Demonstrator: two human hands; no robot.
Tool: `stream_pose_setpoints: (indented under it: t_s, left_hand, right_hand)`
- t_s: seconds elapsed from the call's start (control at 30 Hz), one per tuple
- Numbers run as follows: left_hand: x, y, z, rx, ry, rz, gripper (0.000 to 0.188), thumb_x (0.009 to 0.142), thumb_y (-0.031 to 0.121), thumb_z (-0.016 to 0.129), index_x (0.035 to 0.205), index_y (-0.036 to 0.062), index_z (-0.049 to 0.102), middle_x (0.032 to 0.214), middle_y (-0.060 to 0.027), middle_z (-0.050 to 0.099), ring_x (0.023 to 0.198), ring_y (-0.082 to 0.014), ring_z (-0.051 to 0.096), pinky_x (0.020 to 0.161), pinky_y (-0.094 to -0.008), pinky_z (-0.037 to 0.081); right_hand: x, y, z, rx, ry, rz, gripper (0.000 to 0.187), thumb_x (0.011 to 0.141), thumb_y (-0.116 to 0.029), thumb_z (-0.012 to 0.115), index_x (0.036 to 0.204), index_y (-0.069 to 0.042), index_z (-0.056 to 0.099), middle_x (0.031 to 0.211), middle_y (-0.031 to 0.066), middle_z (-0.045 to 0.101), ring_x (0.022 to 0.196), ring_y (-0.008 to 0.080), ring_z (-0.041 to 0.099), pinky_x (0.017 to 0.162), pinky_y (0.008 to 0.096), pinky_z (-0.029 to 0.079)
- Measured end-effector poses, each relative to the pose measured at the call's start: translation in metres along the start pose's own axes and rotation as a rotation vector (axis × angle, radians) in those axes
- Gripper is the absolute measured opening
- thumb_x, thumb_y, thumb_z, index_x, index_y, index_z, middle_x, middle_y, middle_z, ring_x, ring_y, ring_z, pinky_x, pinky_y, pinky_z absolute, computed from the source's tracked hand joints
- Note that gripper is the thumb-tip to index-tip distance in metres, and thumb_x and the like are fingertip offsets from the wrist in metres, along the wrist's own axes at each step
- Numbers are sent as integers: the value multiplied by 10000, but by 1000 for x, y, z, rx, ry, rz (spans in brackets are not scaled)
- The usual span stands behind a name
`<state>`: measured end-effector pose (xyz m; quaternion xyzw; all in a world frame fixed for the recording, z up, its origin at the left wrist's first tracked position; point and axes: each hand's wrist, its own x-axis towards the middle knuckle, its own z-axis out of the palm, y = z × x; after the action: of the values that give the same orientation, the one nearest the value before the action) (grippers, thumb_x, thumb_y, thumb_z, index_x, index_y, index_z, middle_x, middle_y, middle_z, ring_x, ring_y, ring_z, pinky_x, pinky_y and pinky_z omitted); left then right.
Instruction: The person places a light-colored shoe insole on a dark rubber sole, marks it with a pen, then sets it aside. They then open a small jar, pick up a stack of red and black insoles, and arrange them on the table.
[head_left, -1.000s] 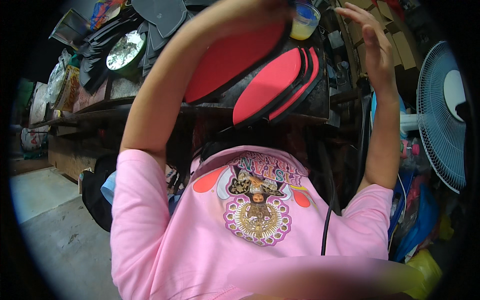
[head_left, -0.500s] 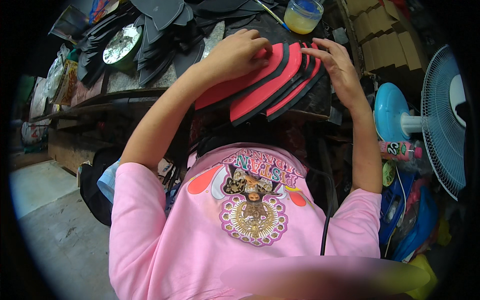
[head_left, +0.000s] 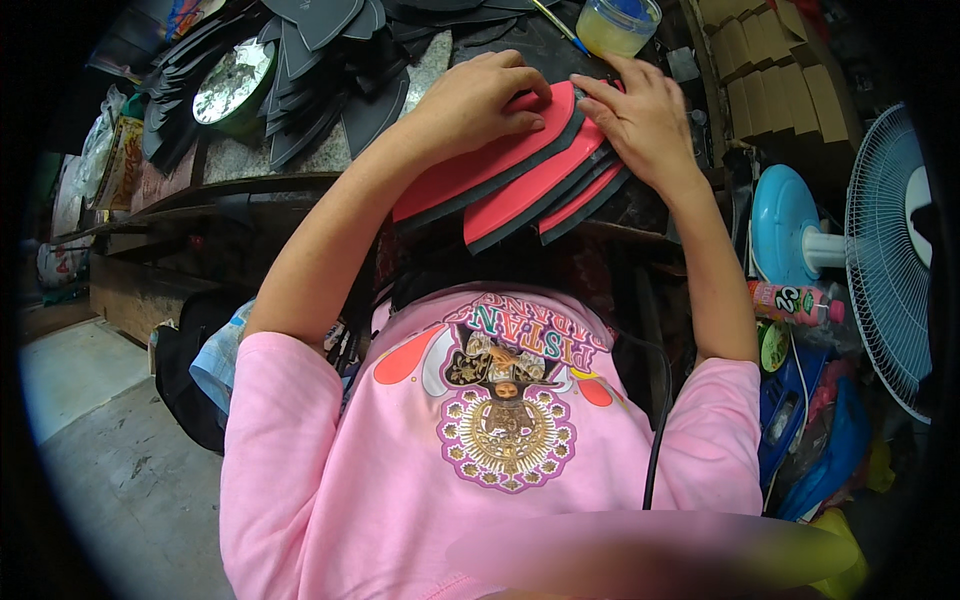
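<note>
Several red-topped, black-edged sole-shaped pieces lie overlapped like a fan at the near edge of the work table. My left hand point(head_left: 487, 108) bends its fingers and thumb over the leftmost red piece point(head_left: 470, 172), gripping its upper part. My right hand point(head_left: 642, 125) is closed at the tips of the pieces, thumb and index finger against the upper right end of the fan. Beneath it the middle red piece point(head_left: 520, 200) and the rightmost red piece point(head_left: 585, 203) show only their lower parts. The right hand hides their upper ends.
Dark grey cut sheets point(head_left: 320, 25) are piled at the back left beside a round, shiny-topped tin point(head_left: 233, 85). A jar of yellowish stuff point(head_left: 613, 27) and a brush point(head_left: 562, 28) stand behind my hands. Cardboard pieces point(head_left: 780, 95) and a blue fan point(head_left: 890, 265) are at right.
My right hand has moved left and closed in over the tips of the pieces. The pieces' upper right ends sit closer together. My left hand stays on the leftmost piece.
</note>
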<state>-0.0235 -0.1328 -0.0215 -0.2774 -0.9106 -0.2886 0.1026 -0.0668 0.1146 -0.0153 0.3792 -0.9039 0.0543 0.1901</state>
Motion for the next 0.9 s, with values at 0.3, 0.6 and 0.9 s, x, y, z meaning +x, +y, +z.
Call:
stream_pose_setpoints:
  t_s: [0.3, 0.6, 0.9]
  left_hand:
    - [0, 0, 2, 31, 21, -7, 329, 834, 254, 743, 1115, 98, 676, 1101, -97, 618, 1036, -291, 608, 874, -378, 494]
    - [-1, 0, 2, 19, 26, -14, 337, 843, 260, 731, 1132, 95, 673, 1099, -104, 620, 1038, -298, 609, 881, -383, 494]
    - [-1, 2, 1, -12, 25, -36, 340, 822, 234, 737, 1128, 101, 670, 1074, -102, 621, 1040, -305, 609, 878, -396, 497]
  right_hand:
    - [-29, -21, -22, 112, 13, -109, 423, 910, -541, 577, 1181, -252, 727, 1362, 74, 573, 1291, 323, 463, 1081, 530, 311]
    - [-11, -9, -21, 418, 101, -25, 502, 979, -569, 446, 1113, -195, 754, 1369, 129, 559, 1298, 325, 463, 1100, 565, 282]
    - [-14, -22, -14, -46, 35, -89, 509, 914, -545, 570, 1212, -149, 687, 1379, 129, 541, 1346, 338, 411, 1111, 611, 268]
